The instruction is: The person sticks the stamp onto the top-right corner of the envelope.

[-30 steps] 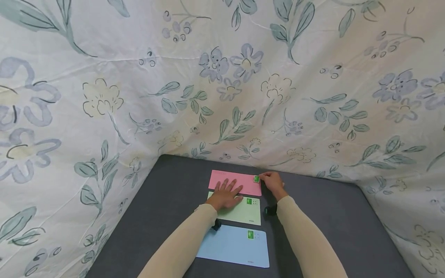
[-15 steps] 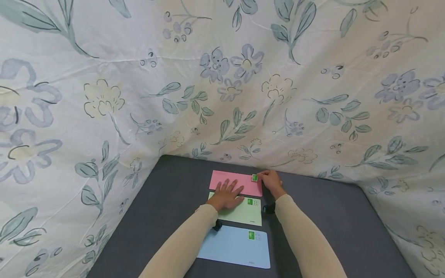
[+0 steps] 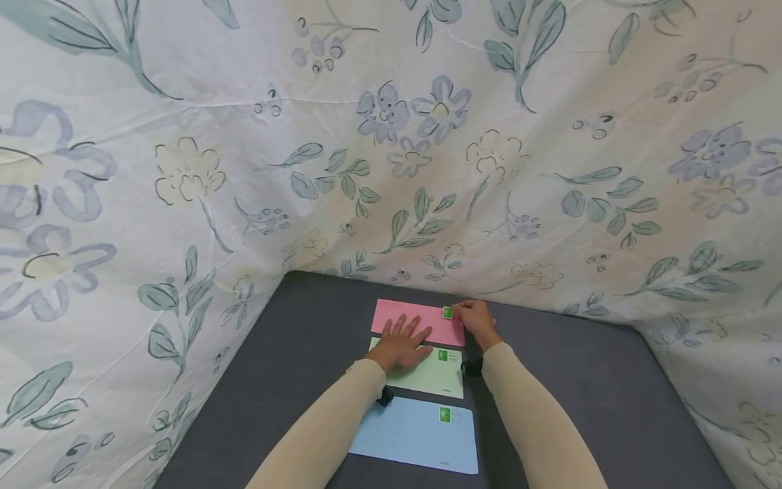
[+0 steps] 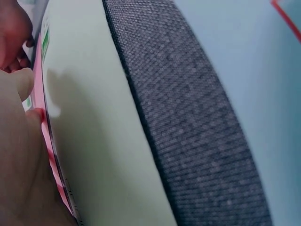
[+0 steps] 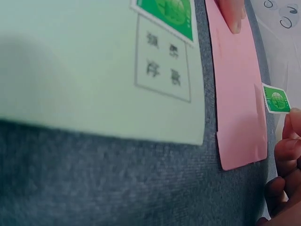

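Observation:
My right hand pinches a small green postage stamp by its edge between thumb and fingertip. The stamp is over the upper right corner of a pink envelope, and in the right wrist view it stands tilted along that envelope's far edge. With fingers spread, my left hand rests across the pink envelope and the pale green envelope below it. The green envelope bears its own green stamp, beside a printed box.
Nearest to me lies a light blue envelope with a green stamp at its upper right. All the envelopes lie on a dark grey cloth-covered table. A flowered curtain rises behind and at both sides.
My right hand has moved the stamp slightly left, further onto the pink envelope's corner, and then held about there. My left hand has stayed in place. The head view has shifted a little.

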{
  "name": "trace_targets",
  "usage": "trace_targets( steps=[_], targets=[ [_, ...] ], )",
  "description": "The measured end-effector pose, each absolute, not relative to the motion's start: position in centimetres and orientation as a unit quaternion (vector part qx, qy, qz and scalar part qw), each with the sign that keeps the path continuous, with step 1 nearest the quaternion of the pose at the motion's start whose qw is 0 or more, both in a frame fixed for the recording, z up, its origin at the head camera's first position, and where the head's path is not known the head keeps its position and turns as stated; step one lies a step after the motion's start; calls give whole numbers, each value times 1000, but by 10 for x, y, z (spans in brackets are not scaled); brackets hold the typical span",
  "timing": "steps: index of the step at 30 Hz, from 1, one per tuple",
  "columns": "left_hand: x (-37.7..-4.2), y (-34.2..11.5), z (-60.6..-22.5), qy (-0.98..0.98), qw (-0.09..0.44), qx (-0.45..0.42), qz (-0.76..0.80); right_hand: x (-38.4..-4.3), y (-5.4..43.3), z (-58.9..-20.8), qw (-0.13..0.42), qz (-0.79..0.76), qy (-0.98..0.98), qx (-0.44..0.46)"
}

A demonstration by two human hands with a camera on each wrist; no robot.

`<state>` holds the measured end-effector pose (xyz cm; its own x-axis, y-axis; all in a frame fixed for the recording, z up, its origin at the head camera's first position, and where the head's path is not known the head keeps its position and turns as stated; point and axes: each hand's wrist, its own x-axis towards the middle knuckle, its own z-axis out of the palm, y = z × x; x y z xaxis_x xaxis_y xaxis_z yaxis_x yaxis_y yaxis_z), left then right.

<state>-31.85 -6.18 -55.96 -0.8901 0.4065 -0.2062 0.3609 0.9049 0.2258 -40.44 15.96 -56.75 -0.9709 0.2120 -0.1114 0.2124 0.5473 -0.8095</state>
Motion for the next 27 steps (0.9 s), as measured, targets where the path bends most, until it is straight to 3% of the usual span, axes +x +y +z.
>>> trace_targets(
  steps=[27],
  targets=[
    [-317, -60, -554, 969, 139, 186, 85, -417, 150, -578, 4, -417, 903, 105]
  ],
)
